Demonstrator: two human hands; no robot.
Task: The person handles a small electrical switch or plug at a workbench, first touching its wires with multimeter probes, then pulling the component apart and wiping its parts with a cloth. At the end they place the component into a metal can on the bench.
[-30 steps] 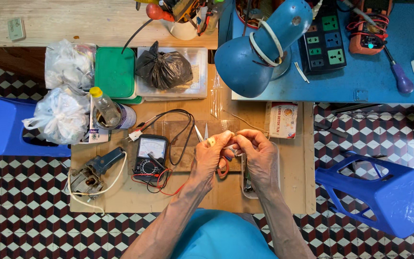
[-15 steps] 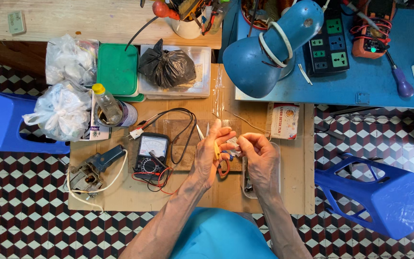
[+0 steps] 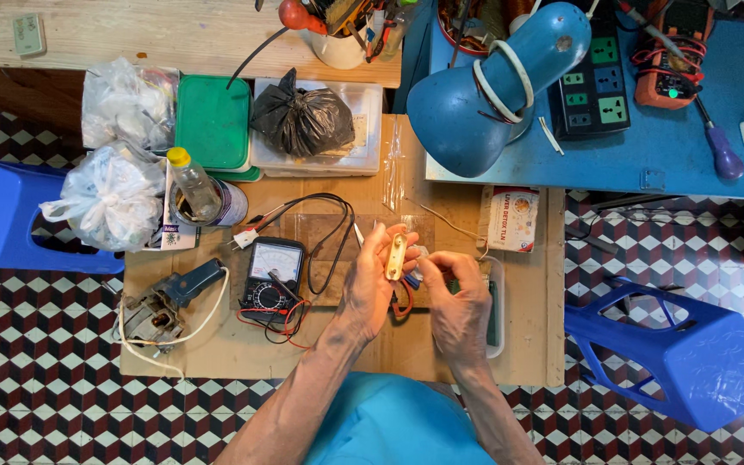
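Note:
My left hand [image 3: 370, 288] holds a small tan oblong part [image 3: 396, 256] upright between thumb and fingers, above the brown cardboard work board [image 3: 217, 344]. My right hand [image 3: 456, 301] is just to its right, fingers pinched near thin coloured wires [image 3: 412, 277] that hang from the part; what it pinches is hidden. A black analogue multimeter [image 3: 273, 275] with red and black leads lies left of my left hand.
A blue desk lamp [image 3: 492, 82] hangs over the board's far right. At the back stand a green-lidded box [image 3: 213, 120], a black bag in a tray [image 3: 303, 120], white plastic bags [image 3: 109, 198] and a bottle [image 3: 193, 185]. A blue stool [image 3: 682, 353] lies right.
My left hand has turned the tan part upright and raised it slightly. My right hand has drawn a little to the right and down.

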